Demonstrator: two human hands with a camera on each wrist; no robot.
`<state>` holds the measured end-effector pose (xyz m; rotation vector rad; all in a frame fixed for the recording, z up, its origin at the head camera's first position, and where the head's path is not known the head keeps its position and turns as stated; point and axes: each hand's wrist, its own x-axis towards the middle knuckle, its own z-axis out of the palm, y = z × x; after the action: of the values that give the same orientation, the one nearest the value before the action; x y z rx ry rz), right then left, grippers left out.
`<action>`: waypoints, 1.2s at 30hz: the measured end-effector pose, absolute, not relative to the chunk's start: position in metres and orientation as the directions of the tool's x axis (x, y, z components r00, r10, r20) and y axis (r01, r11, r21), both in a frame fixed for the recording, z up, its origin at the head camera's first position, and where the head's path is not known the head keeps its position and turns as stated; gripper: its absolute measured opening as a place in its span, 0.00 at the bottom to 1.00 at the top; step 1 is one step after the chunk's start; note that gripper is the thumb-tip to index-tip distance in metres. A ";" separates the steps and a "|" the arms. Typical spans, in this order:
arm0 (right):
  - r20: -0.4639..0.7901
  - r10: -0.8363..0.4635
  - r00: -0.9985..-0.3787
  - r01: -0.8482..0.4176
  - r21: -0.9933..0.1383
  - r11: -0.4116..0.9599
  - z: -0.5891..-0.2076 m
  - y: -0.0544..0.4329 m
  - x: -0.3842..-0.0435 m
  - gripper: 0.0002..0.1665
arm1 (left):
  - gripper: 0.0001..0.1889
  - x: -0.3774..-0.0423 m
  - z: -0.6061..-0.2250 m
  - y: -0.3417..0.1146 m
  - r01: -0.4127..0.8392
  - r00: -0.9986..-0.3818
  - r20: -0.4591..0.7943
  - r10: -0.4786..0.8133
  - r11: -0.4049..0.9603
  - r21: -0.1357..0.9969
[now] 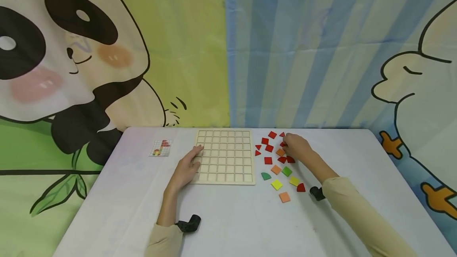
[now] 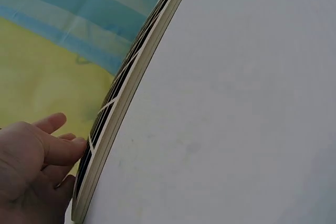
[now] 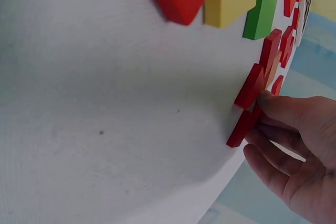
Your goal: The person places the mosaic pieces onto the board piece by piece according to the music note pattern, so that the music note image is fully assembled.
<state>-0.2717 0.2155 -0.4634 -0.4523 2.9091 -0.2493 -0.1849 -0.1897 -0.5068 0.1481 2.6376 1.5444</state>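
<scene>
A pale wooden grid board [image 1: 225,158] lies flat on the table. My left hand [image 1: 185,169] rests at its left edge, fingertips over the rim; in the left wrist view that hand [image 2: 37,166] has its fingers loosely extended against the board's side [image 2: 131,85]. My right hand [image 1: 299,146] reaches to the far end of the scattered pieces. Up close in the right wrist view, the thumb and fingers of this hand [image 3: 299,145] pinch a small red piece [image 3: 257,114], mostly hidden by them. Two more red pieces, one upper [image 3: 250,87] and one lower [image 3: 240,129], lie beside the fingertips.
Right of the board are several red squares [image 1: 268,160], red triangles [image 1: 258,153], orange squares [image 1: 284,197], yellow squares [image 1: 276,185], a green square [image 1: 287,171] and a green quarter-round [image 1: 265,176]. A pattern card [image 1: 161,148] lies left of the board. A printed curtain [image 1: 285,50] hangs behind the table.
</scene>
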 end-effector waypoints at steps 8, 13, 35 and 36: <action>-0.091 -0.364 -0.927 -0.335 -0.239 0.912 -0.471 0.227 -0.268 0.08 | 0.33 -0.182 -0.508 -0.187 0.039 -0.976 -0.087 0.202 0.548 0.835; -0.066 -0.376 -0.924 -0.348 -0.259 0.901 -0.473 0.232 -0.266 0.10 | 0.33 -0.179 -0.510 -0.186 0.024 -0.967 -0.121 0.225 0.552 0.833; 0.159 -0.397 -0.904 -0.427 -0.408 0.807 -0.467 0.194 -0.267 0.14 | 0.35 -0.181 -0.503 -0.182 0.062 -0.969 -0.122 0.214 0.688 0.723; 0.160 -0.412 -0.897 -0.440 -0.405 0.802 -0.463 0.186 -0.269 0.15 | 0.35 -0.181 -0.502 -0.182 0.060 -0.971 -0.121 0.208 0.695 0.716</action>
<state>-0.2689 0.1857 -0.4629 -0.7200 3.0423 -0.7083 -0.1815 -0.1818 -0.5018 0.2172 2.7119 1.1353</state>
